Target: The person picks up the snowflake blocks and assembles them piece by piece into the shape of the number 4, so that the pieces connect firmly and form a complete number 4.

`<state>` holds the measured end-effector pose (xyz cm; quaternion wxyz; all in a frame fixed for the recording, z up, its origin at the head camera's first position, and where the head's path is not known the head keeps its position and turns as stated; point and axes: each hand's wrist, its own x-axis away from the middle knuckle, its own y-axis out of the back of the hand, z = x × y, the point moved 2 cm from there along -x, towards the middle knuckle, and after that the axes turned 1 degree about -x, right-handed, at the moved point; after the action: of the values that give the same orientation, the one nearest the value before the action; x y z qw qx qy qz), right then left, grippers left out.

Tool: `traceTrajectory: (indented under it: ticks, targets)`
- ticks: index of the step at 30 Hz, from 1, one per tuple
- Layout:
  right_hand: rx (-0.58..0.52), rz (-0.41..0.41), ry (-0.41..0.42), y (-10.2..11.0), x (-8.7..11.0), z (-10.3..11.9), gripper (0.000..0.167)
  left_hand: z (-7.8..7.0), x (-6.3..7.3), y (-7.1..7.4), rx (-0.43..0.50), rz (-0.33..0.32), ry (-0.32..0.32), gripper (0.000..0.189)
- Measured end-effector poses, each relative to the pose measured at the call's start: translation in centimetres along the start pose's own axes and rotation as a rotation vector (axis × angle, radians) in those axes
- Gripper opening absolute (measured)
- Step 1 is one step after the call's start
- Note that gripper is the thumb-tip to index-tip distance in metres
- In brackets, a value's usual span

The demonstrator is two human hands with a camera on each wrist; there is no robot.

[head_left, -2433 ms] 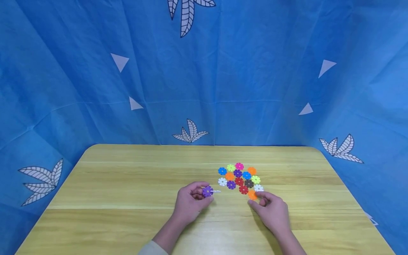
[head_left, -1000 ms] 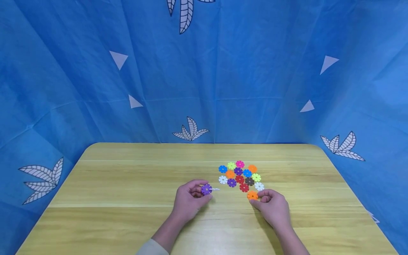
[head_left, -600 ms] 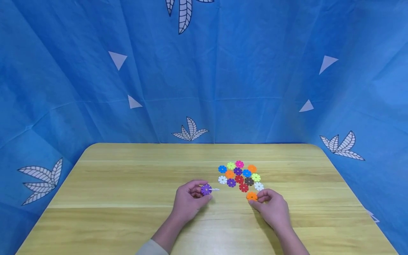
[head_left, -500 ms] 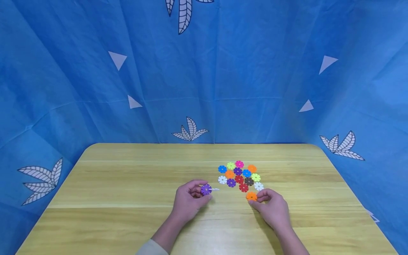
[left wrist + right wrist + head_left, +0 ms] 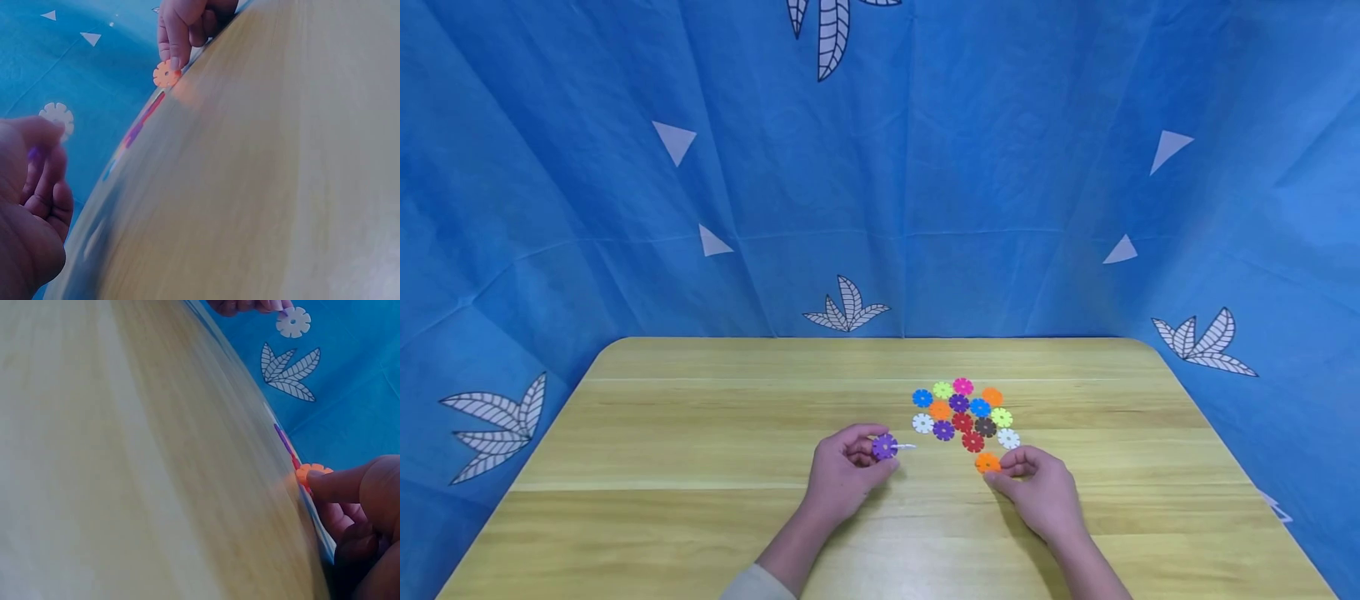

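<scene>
In the head view my left hand (image 5: 846,471) holds a purple notched disc (image 5: 885,447) between thumb and fingers. A white notched disc (image 5: 906,446), seen edge-on there, sticks out from its right side; the right wrist view shows that white disc (image 5: 293,322) face-on. My right hand (image 5: 1037,492) pinches an orange notched disc (image 5: 987,463) at its right edge, just in front of the group of discs. The left wrist view shows this orange disc (image 5: 166,74) below the right fingertips, above the table. Part of the purple disc is hidden by the left fingers.
Several flat notched discs lie close together on the wooden table (image 5: 700,417), right of centre, among them a red disc (image 5: 973,441), a brown disc (image 5: 986,427) and a pink disc (image 5: 962,386). A blue patterned curtain (image 5: 1000,167) hangs behind the table.
My right hand has taken the orange disc from the group's near edge and drawn it a little nearer, then slightly left. My left hand has stayed almost still with the joined discs.
</scene>
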<state>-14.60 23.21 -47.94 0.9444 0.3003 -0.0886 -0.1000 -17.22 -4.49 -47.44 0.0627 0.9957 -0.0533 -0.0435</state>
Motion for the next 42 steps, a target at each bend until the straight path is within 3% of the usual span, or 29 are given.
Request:
traceTrajectory:
  ticks: [15,28,42]
  targets:
    - [-0.132,0.03,0.022,-0.9,0.4,1.0,0.018,0.0,0.0,0.1,0.029,0.004,0.004,0.041]
    - [-0.112,0.01,0.06,-1.6,1.0,2.1,0.012,0.0,0.1,0.2,0.027,0.008,0.004,0.042]
    - [-0.301,0.052,-0.006,-3.0,1.7,3.4,0.015,-0.2,0.3,0.2,0.031,0.003,0.009,0.042]
